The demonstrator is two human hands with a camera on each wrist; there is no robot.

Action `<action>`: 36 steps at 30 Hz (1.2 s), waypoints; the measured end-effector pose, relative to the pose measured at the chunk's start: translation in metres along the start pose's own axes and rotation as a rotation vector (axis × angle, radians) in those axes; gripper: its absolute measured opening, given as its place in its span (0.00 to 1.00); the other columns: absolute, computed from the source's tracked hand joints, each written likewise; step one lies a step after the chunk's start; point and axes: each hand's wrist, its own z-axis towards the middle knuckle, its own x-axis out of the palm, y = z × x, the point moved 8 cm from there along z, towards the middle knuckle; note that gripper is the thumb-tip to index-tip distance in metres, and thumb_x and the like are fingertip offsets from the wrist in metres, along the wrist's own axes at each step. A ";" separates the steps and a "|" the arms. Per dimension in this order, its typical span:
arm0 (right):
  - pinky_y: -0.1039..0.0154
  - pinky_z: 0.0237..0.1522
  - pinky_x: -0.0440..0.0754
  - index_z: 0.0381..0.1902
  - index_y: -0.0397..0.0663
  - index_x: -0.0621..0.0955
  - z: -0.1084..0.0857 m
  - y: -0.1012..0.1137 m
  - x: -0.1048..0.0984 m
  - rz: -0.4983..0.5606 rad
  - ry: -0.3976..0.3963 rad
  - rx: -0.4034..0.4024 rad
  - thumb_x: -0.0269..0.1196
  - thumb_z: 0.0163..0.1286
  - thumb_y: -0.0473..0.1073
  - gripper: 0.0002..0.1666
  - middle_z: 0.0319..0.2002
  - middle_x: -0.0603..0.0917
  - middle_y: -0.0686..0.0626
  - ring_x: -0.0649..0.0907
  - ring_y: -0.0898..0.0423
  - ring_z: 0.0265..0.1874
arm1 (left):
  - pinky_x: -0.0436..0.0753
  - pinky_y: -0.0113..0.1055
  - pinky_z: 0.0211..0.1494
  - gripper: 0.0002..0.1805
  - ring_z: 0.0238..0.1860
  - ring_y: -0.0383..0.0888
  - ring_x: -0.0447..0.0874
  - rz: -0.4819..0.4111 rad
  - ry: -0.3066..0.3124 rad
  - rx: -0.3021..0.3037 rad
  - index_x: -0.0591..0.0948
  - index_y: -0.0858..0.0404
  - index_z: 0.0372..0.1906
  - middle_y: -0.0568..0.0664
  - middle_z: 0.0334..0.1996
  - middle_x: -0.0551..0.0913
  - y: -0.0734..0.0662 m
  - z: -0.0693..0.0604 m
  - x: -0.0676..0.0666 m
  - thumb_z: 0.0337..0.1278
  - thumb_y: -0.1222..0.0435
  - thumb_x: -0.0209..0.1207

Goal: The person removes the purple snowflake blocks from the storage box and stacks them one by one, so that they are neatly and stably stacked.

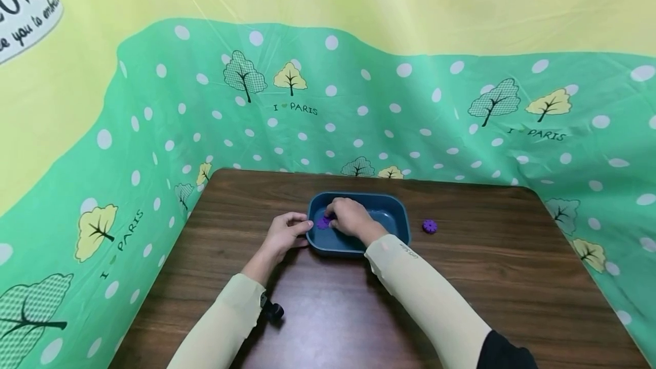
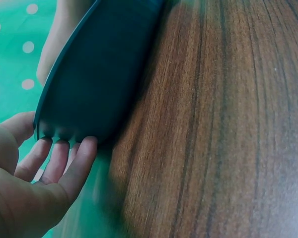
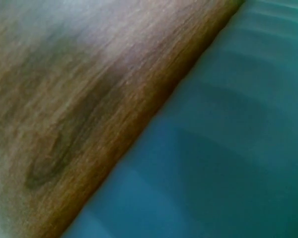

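A blue plastic basin (image 1: 393, 213) sits on the table, and my left hand (image 1: 283, 234) holds its left end. In the left wrist view, the thumb of that hand (image 2: 42, 181) meets the rim while the fingertips rest on the outer wall of the basin (image 2: 97, 74). My right hand (image 1: 352, 218) reaches down inside the basin, its curled fingers at a small purple piece (image 1: 323, 222) near the left end. Those fingers partly hide the purple, but they appear to pinch it. The right wrist view has only the blurred basin wall (image 3: 228, 163), without the hand.
A purple flower-shaped piece (image 1: 429, 226) lies on the wooden table (image 1: 492, 266), just right of the basin. A black knob-like device (image 1: 274, 312) is at the left wrist. Behind the table hangs a green and yellow printed cloth (image 1: 410, 95).
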 end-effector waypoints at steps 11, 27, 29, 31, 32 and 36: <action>0.51 0.64 0.81 0.49 0.54 0.89 0.003 0.005 0.000 -0.016 0.000 -0.064 0.71 0.68 0.41 0.12 0.52 0.86 0.51 0.83 0.49 0.56 | 0.92 0.48 0.46 0.17 0.41 0.47 0.86 0.000 0.002 -0.003 0.82 0.69 0.55 0.54 0.42 0.83 0.000 0.000 -0.001 0.64 0.67 0.68; 0.54 0.64 0.81 0.49 0.52 0.88 0.003 0.008 -0.001 -0.027 0.027 -0.113 0.71 0.69 0.40 0.12 0.54 0.86 0.51 0.83 0.51 0.56 | 0.92 0.46 0.44 0.20 0.39 0.44 0.86 -0.002 0.013 0.002 0.81 0.72 0.57 0.53 0.42 0.83 0.000 0.002 0.001 0.64 0.67 0.68; 0.53 0.63 0.81 0.50 0.52 0.88 0.002 0.009 -0.001 -0.027 0.037 -0.124 0.70 0.69 0.40 0.12 0.53 0.85 0.50 0.83 0.51 0.55 | 0.92 0.46 0.44 0.20 0.39 0.45 0.86 -0.003 0.015 0.000 0.81 0.71 0.57 0.53 0.42 0.83 0.001 0.002 0.001 0.64 0.67 0.68; 0.53 0.63 0.81 0.51 0.51 0.88 0.002 0.011 -0.001 -0.033 0.045 -0.138 0.70 0.70 0.40 0.13 0.53 0.85 0.49 0.83 0.50 0.55 | 0.92 0.45 0.44 0.19 0.39 0.45 0.86 -0.005 0.013 -0.003 0.81 0.71 0.57 0.53 0.42 0.83 0.001 0.002 0.001 0.64 0.67 0.68; 0.53 0.64 0.81 0.52 0.51 0.88 0.002 0.011 -0.001 -0.037 0.047 -0.147 0.69 0.70 0.40 0.13 0.53 0.85 0.49 0.82 0.50 0.56 | 0.92 0.45 0.44 0.19 0.39 0.45 0.86 -0.006 0.012 -0.005 0.81 0.71 0.57 0.53 0.42 0.83 0.001 0.002 0.001 0.64 0.67 0.68; 0.53 0.66 0.79 0.52 0.51 0.88 0.002 0.014 -0.002 -0.053 0.046 -0.171 0.69 0.71 0.40 0.13 0.56 0.84 0.49 0.82 0.50 0.58 | 0.92 0.45 0.45 0.19 0.39 0.45 0.86 -0.001 0.012 -0.005 0.81 0.71 0.57 0.54 0.42 0.83 -0.001 0.001 0.000 0.64 0.67 0.67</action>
